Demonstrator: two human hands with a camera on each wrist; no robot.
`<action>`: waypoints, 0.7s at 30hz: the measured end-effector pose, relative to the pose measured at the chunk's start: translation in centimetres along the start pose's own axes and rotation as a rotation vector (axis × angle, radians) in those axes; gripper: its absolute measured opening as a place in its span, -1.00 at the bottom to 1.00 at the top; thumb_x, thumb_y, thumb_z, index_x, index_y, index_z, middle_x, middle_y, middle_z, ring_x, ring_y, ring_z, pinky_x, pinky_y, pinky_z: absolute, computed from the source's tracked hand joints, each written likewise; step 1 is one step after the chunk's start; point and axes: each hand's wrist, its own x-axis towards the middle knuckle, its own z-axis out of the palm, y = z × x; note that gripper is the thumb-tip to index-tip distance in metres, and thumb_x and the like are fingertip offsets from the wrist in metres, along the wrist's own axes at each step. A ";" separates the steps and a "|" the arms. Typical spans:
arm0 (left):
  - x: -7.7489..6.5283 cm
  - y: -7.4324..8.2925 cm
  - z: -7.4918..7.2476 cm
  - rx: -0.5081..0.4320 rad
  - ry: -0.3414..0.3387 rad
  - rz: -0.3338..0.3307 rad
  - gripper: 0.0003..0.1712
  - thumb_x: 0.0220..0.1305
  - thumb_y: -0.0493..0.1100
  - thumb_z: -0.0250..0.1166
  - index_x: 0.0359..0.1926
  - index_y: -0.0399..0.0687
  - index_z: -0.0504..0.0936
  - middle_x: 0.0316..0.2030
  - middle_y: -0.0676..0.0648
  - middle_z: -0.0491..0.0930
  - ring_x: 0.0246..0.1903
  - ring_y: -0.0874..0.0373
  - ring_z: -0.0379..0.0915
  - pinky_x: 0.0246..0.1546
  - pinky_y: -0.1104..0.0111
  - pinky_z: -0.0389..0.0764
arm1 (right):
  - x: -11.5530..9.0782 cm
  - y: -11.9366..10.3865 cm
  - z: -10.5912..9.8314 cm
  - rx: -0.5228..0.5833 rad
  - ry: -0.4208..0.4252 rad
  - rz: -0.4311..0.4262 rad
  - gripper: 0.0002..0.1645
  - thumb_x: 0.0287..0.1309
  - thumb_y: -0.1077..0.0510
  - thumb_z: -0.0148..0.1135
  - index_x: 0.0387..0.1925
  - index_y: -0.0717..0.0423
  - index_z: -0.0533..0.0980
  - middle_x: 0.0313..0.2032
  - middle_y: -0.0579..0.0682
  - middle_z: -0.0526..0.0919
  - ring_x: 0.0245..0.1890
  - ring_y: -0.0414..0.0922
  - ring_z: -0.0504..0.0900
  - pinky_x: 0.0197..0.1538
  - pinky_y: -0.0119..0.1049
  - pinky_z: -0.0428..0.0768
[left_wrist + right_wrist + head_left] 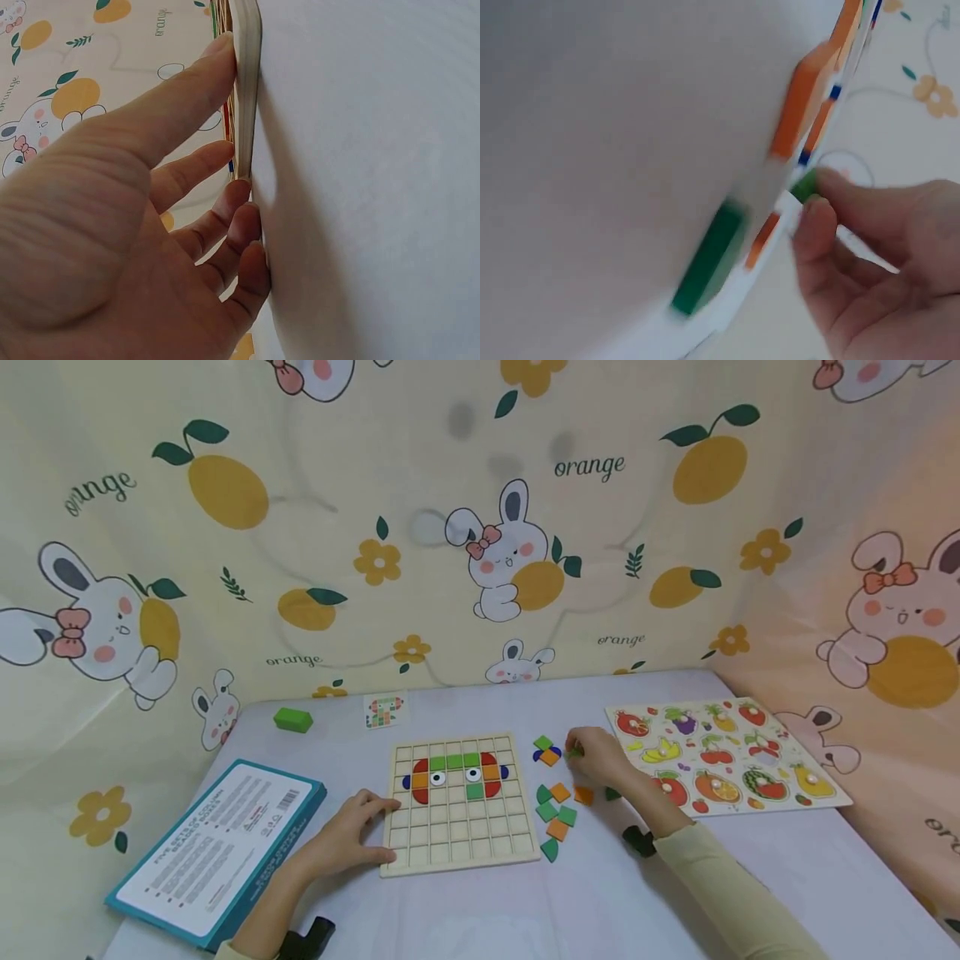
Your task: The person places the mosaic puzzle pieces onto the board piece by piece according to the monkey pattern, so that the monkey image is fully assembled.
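A wooden grid board (461, 827) lies in the middle of the table, with red, orange, green and blue pieces and two eye pieces set in its upper rows. Along its left edge, my left hand (348, 831) rests with thumb and fingers spread apart. The left wrist view shows that thumb (187, 94) and the fingertips touching the board's side. Right of the board, my right hand (603, 760) pinches a small green piece (805, 185) between thumb and forefinger. Loose orange, green and blue pieces (557, 831) lie beside that hand, some of them blurred in the right wrist view.
At left lies a blue-edged box (217, 852) with printed text. A green block (293, 720) and a small pattern card (386, 710) are at the back. A fruit puzzle board (723, 756) lies at right, partly behind the right forearm. A printed cloth hangs behind the table.
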 end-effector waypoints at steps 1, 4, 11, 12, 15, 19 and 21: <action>0.0 0.0 0.0 0.000 0.000 -0.002 -0.13 -0.05 0.06 0.60 0.30 -0.04 0.50 0.00 0.00 0.39 0.03 0.05 0.28 0.15 0.02 0.41 | 0.2 -0.5 0.2 0.028 0.018 -0.026 -0.88 0.15 0.42 0.32 -0.25 0.27 0.61 -0.36 0.05 0.60 -0.37 -0.04 0.48 -0.21 -0.14 0.55; 0.0 0.0 0.0 0.003 0.003 -0.004 -0.13 -0.06 0.06 0.60 0.30 -0.03 0.50 -0.01 0.00 0.39 0.04 0.05 0.28 0.15 0.02 0.41 | 0.9 -2.6 0.8 0.130 0.023 -0.140 -0.80 0.18 0.48 0.21 -0.17 0.32 0.64 -0.30 0.08 0.63 -0.35 -0.05 0.50 -0.21 -0.17 0.57; -0.1 0.0 0.0 0.006 0.004 0.000 -0.12 -0.06 0.07 0.60 0.30 -0.05 0.50 -0.02 0.00 0.39 0.02 0.06 0.28 0.15 0.02 0.41 | 2.5 -8.9 3.7 0.351 -0.212 -0.298 -0.76 0.20 0.48 0.21 -0.08 0.36 0.59 -0.33 0.07 0.58 -0.45 -0.16 0.50 -0.37 -0.37 0.55; -0.1 -0.1 0.0 0.007 0.002 0.000 -0.12 -0.05 0.08 0.60 0.30 -0.05 0.50 -0.02 0.00 0.38 0.02 0.06 0.28 0.14 0.03 0.41 | 2.7 -9.7 4.3 0.368 -0.240 -0.310 -0.77 0.19 0.48 0.21 -0.10 0.36 0.59 -0.34 0.06 0.58 -0.46 -0.15 0.52 -0.37 -0.36 0.54; 0.0 -0.3 0.2 0.007 -0.005 0.005 -0.12 -0.04 0.09 0.59 0.31 -0.04 0.49 -0.02 0.00 0.38 0.02 0.08 0.27 0.13 0.04 0.41 | 3.2 -11.7 5.8 0.401 -0.297 -0.324 -0.83 0.18 0.49 0.23 -0.18 0.35 0.59 -0.38 0.03 0.55 -0.49 -0.05 0.59 -0.39 -0.32 0.59; 0.2 -0.7 0.3 0.016 -0.006 0.021 -0.12 -0.03 0.13 0.58 0.31 -0.02 0.48 -0.02 0.02 0.37 0.01 0.10 0.26 0.11 0.06 0.41 | 3.8 -13.7 7.3 0.334 -0.304 -0.336 -0.84 0.15 0.48 0.26 -0.26 0.25 0.62 -0.42 -0.01 0.55 -0.51 -0.04 0.62 -0.42 -0.31 0.60; 0.2 -0.8 0.3 0.018 -0.006 0.026 -0.11 -0.03 0.14 0.58 0.31 -0.01 0.48 -0.03 0.02 0.37 0.01 0.10 0.26 0.11 0.07 0.41 | 4.0 -14.3 7.7 0.256 -0.292 -0.345 -0.84 0.13 0.45 0.29 -0.28 0.19 0.63 -0.42 -0.04 0.58 -0.46 -0.12 0.58 -0.39 -0.34 0.55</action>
